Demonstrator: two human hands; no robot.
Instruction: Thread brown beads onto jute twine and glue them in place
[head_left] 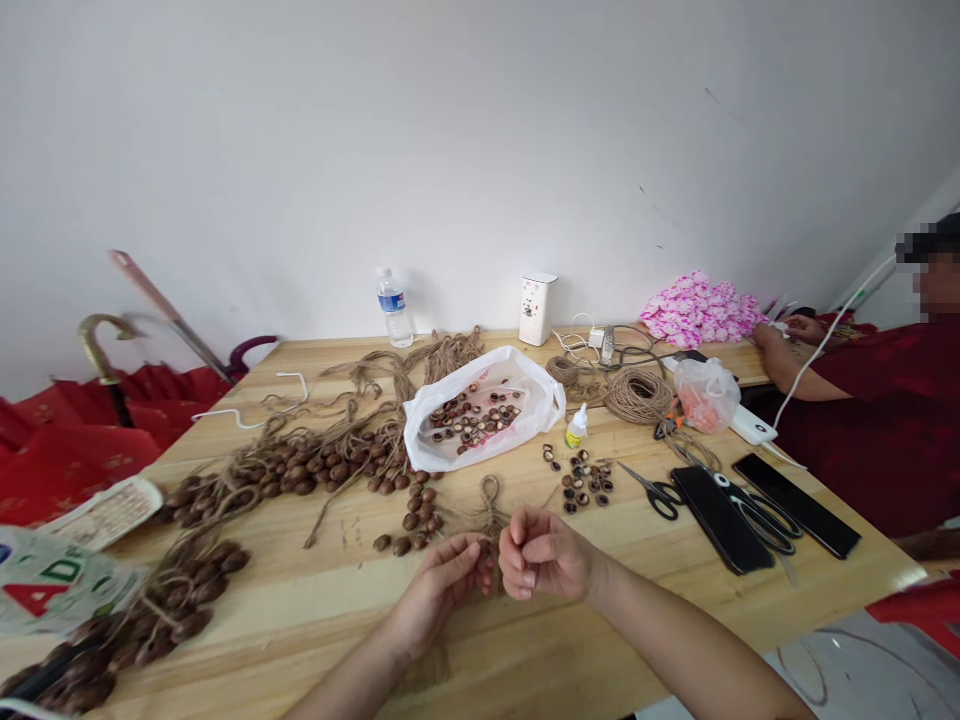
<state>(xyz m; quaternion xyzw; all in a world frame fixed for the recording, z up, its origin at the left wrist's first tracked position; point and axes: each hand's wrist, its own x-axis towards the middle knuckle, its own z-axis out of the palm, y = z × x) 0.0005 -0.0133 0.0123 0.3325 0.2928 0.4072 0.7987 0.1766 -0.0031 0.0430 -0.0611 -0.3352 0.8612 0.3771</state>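
My left hand (448,580) is closed at the near middle of the table, thumb and fingers pinched on a brown nut (484,547). Close beside it on the right, my right hand (544,555) has its fingers curled together; whatever they hold is too small to make out. Just beyond both hands lies a knotted twine piece (490,492) with a loop at its top. Brown nuts (421,508) sit to its left, and halved shells (587,482) lie to its right. A small glue bottle (577,427) stands behind the shells.
A white plastic bag (517,440) holds more shells. Twine strung with nuts (300,465) covers the left side. Scissors (660,495), phones (721,520) and a twine coil (639,397) lie right. A water bottle (395,310) stands behind. Another person (847,420) sits at the right.
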